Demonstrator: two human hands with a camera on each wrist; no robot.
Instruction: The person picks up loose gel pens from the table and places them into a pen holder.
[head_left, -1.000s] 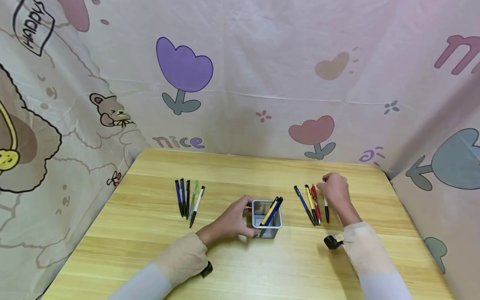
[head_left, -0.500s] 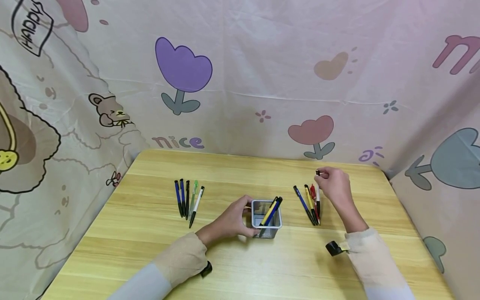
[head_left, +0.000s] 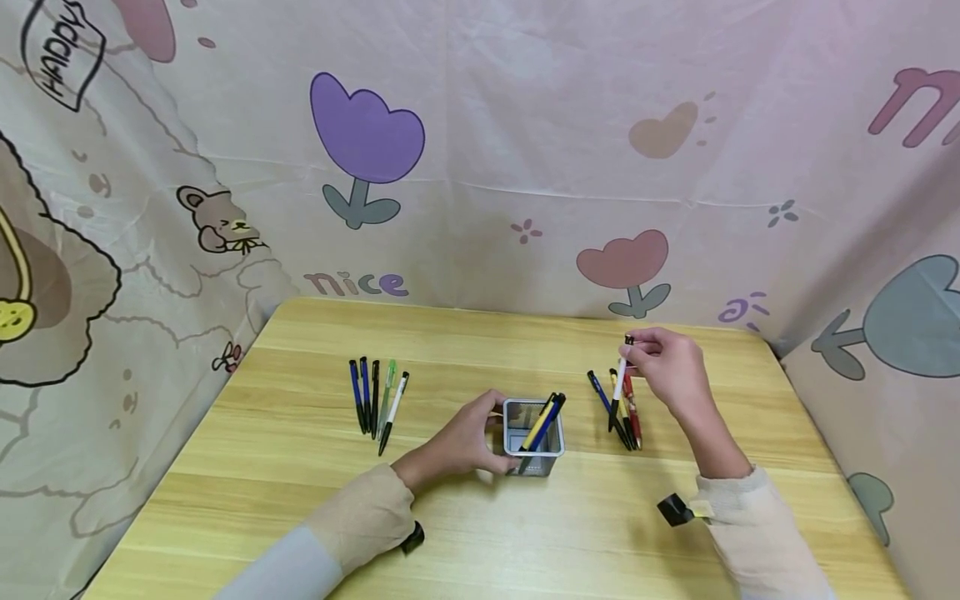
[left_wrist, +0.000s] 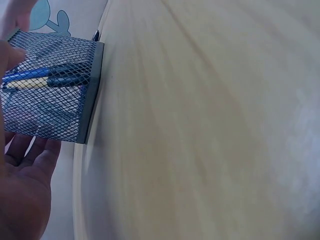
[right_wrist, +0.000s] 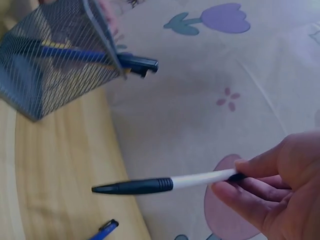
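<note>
White pen (head_left: 619, 379): right grip (head_left: 669, 368) is pinching its upper end, right of mesh cup (head_left: 536, 467); tip is slanting downward; left grip (head_left: 467, 438) is clasping cup's left side.

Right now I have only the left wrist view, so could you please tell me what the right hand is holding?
Observer: The right hand pinches a white-and-black pen.
Operator: Thank you; where is that pen relative to the mesh holder?
Observer: It is outside the holder, off to the person's right of it.
Operator: And could you see anything on the table to the holder's left?
Observer: Yes, five pens lie there in a loose row.
</note>
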